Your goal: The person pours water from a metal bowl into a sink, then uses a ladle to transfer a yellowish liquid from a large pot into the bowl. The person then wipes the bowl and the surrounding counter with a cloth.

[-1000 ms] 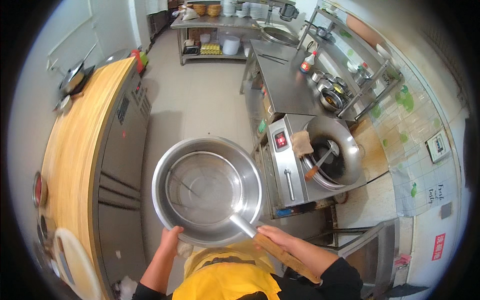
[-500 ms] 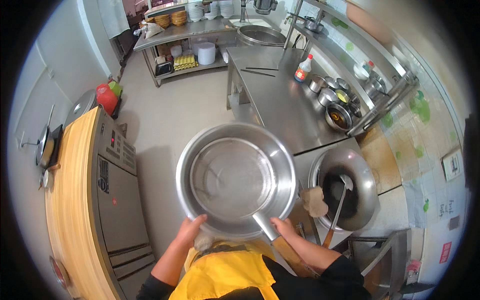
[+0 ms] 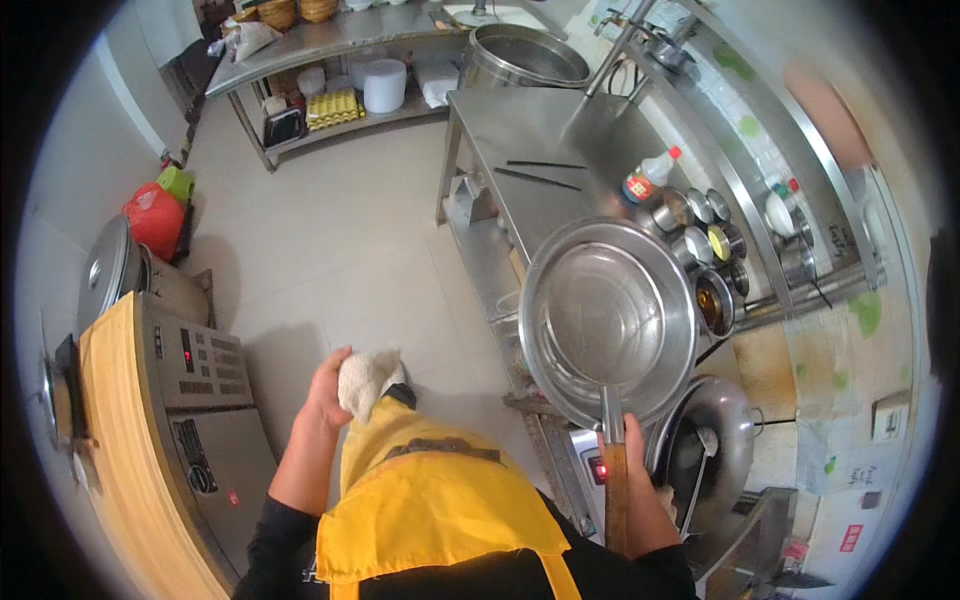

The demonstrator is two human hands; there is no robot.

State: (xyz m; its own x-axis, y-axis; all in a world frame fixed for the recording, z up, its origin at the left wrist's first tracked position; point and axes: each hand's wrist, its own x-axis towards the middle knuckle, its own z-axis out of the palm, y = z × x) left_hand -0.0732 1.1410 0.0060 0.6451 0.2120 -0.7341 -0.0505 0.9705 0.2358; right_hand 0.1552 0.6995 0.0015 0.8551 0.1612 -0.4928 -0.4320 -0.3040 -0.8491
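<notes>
My right hand [image 3: 632, 450] is closed on the near rim of a wide steel basin [image 3: 537, 325], which is tilted toward me. A round strainer lies in the basin, and its wooden handle [image 3: 614, 490] sticks out past the rim, over part of that hand. My left hand [image 3: 328, 390] grips a beige cloth [image 3: 366, 383] in front of my yellow apron [image 3: 430, 500]. To the right of the basin sits a dark wok [image 3: 735, 440] with a ladle [image 3: 707, 440] resting in it.
A steel worktable [image 3: 510, 125] ahead holds chopsticks [image 3: 538, 179], a bottle [image 3: 650, 175] and several small metal pots. A large pot [image 3: 525, 55] stands behind it. At the left is a control-panel cabinet [image 3: 200, 365] with a wooden top [image 3: 110, 400].
The basin with the strainer has moved right, toward the wok. My left hand has let go of its rim and moved left, now with the cloth in it. The view has turned.
</notes>
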